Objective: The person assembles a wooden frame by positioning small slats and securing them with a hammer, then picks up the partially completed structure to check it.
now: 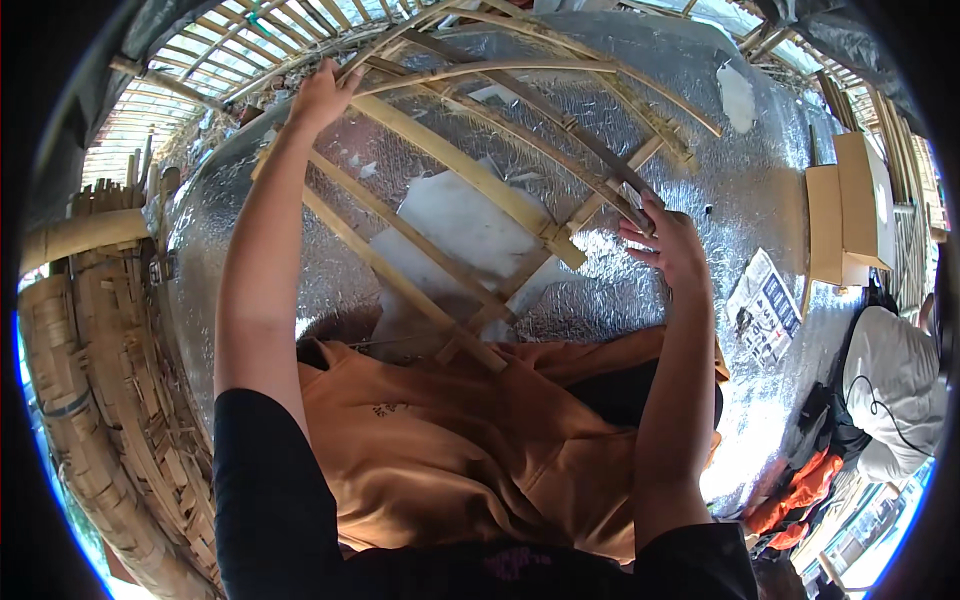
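A lattice of crossed bamboo strips (pixel 450 155) lies slanting in front of me, with several long slats crossing a few shorter ones. My left hand (pixel 322 98) is at its far left corner, fingers closed round a strip there. On the right, my right hand (pixel 672 240) has thumb and fingers about the lower end of a dark bamboo strip (pixel 605 187). The nearest slat ends rest by the orange-brown garment (pixel 470 440) spread over my lap.
Silvery foil sheeting (pixel 600 290) with a torn white patch (pixel 460 225) covers the ground. Bamboo bundles (pixel 110 380) stand at left. Rightward are a printed sheet (pixel 765 305), an open cardboard box (pixel 845 210), a pale grey bag (pixel 890 390) and orange cloth (pixel 800 495).
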The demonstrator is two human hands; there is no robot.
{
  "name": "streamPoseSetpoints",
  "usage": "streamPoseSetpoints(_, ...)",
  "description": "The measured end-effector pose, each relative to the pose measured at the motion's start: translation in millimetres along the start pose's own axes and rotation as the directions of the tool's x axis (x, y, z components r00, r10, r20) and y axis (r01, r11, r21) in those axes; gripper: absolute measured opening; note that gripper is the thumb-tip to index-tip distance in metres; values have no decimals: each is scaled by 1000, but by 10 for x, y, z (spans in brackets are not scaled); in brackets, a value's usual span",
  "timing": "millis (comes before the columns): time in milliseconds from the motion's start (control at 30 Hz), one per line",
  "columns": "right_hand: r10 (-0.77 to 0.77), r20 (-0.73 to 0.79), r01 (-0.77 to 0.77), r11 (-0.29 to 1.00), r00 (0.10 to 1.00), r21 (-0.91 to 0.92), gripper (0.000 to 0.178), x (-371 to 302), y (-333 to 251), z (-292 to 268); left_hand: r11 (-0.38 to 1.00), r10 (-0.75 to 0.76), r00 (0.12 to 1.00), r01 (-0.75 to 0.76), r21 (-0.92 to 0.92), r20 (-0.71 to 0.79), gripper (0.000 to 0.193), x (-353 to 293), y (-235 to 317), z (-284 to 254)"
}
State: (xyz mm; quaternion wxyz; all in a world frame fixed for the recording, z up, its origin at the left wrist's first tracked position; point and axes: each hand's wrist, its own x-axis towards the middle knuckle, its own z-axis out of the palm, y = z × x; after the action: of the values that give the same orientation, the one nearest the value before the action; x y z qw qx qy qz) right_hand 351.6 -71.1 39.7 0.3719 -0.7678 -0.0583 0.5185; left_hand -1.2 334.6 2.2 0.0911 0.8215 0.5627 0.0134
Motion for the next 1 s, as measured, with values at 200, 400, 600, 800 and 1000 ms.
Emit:
streamPoseSetpoints(200,37,268,-198,768,963,609,55,-60,201,120,999,-18,999,16,-31,-36,67,232,-37,134)
streamPoseSetpoints(400,51,329,-292,600,943,745,67,-99,237,259,999,-48,990,47,-16,-129,53,133,-36,158)
streamPoseSetpoints(600,60,204,-205,522,977,828,64,-203,201,329,996,-73,975,61,-61,-211,46,31,14,122)
streamPoseSetpoints(800,65,198,-200,564,978,801,55,-207,242,300,998,-55,969,57,0,-239,47,49,15,-10)
streamPoseSetpoints(1000,-8,161,-129,566,987,815,50,-349,72,297,992,-77,952,44,-117,-295,45,51,-58,-177)
